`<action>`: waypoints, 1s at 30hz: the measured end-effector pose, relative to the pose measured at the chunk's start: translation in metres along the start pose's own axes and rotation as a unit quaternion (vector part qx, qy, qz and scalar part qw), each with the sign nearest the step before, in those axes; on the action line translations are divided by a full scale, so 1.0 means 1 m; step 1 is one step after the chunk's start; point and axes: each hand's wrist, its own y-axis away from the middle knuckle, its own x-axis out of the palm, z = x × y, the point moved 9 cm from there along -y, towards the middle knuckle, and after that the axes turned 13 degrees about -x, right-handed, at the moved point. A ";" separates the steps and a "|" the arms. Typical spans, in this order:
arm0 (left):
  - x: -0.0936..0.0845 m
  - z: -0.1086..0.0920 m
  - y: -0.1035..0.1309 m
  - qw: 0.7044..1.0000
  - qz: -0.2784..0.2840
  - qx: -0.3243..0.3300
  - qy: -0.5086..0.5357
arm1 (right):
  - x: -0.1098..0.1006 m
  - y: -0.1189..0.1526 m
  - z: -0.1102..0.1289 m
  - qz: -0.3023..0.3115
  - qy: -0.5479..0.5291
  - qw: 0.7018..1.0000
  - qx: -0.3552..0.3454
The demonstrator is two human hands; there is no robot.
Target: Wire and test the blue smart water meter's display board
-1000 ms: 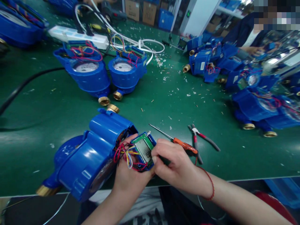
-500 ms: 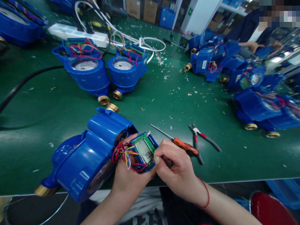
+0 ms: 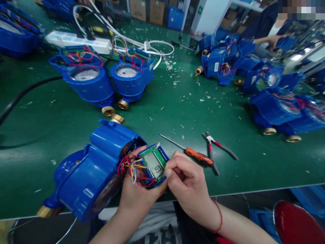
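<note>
My left hand (image 3: 138,191) is closed around a small blue-framed display module (image 3: 154,164), a green circuit board with a lit LCD facing up. Red, yellow and white wires (image 3: 130,167) run from it towards a large blue water meter (image 3: 93,169), which lies tilted on its side just left of my hand. At the module's right edge, my right hand (image 3: 188,184) is pinched, thumb against forefinger; whatever is between the fingertips is hidden. An orange-handled screwdriver (image 3: 199,157) and red-handled cutting pliers (image 3: 210,149) lie beyond my right hand.
Two blue meters (image 3: 85,84) with exposed wires stand at the back left, before a white power strip (image 3: 78,43). More meters (image 3: 274,110) crowd the right side, where another person's hand (image 3: 273,41) works. Scraps litter the green table (image 3: 177,108). A red stool (image 3: 297,223) stands below the edge.
The whole view has shifted slightly, so most things sit a little further left. Both hands keep nearly the same pose at the display module.
</note>
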 end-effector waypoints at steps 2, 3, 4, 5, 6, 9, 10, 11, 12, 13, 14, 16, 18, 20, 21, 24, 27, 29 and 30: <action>0.000 0.002 0.000 1.000 0.002 -0.004 0.013 | -0.001 0.001 -0.002 -0.010 -0.006 1.000 0.025; -0.001 0.003 -0.001 1.000 0.000 -0.009 0.020 | -0.001 0.002 -0.004 -0.016 -0.009 0.999 0.037; -0.001 0.004 -0.001 1.000 -0.003 -0.013 0.028 | -0.002 0.004 -0.006 -0.020 -0.013 0.998 0.050; -0.001 0.005 -0.001 0.999 -0.004 -0.019 0.034 | -0.002 0.005 -0.008 -0.026 -0.018 0.998 0.060; -0.001 0.005 -0.001 0.999 -0.003 -0.023 0.037 | -0.001 0.006 -0.010 -0.031 -0.023 0.997 0.068; 0.000 0.004 0.000 0.999 0.007 -0.022 0.031 | 0.001 0.010 -0.016 -0.044 -0.044 0.994 0.091; 0.000 0.004 -0.001 0.999 0.010 -0.019 0.026 | 0.002 0.010 -0.017 -0.046 -0.048 0.993 0.100; 0.000 0.003 -0.001 1.000 0.011 -0.014 0.021 | 0.001 0.011 -0.017 -0.047 -0.054 0.992 0.107; -0.001 0.003 -0.001 1.000 0.010 -0.009 0.014 | 0.000 0.010 -0.016 -0.050 -0.060 0.991 0.110; -0.002 0.003 -0.001 1.000 0.007 -0.002 0.003 | -0.005 0.009 -0.011 -0.062 -0.064 0.991 0.102; -0.003 0.003 -0.001 1.000 0.001 0.006 -0.010 | -0.013 0.006 -0.003 -0.081 -0.065 0.991 0.083; -0.005 0.003 -0.001 0.999 -0.007 0.018 -0.037 | -0.033 -0.001 0.018 -0.129 -0.067 0.989 0.028; -0.004 0.004 -0.003 0.998 0.009 0.016 -0.053 | -0.048 -0.009 0.039 -0.148 -0.073 0.986 -0.024; -0.002 0.006 -0.004 0.998 0.036 0.004 -0.055 | -0.058 -0.019 0.051 -0.146 -0.072 0.985 -0.061; -0.001 0.007 -0.005 0.997 0.050 -0.004 -0.056 | -0.064 -0.024 0.056 -0.156 -0.056 0.983 -0.085; 0.001 0.014 -0.006 0.994 0.086 -0.049 -0.045 | -0.081 -0.037 0.062 -0.209 0.061 0.962 -0.167; 0.005 0.023 -0.004 0.987 0.128 -0.099 -0.019 | -0.076 -0.054 0.049 -0.162 0.219 0.940 -0.204; 0.007 0.025 -0.003 0.983 0.144 -0.110 -0.008 | -0.065 -0.065 0.025 -0.079 0.285 0.937 -0.183; 0.007 0.026 -0.002 0.983 0.148 -0.110 -0.005 | -0.060 -0.068 0.011 -0.039 0.295 0.941 -0.163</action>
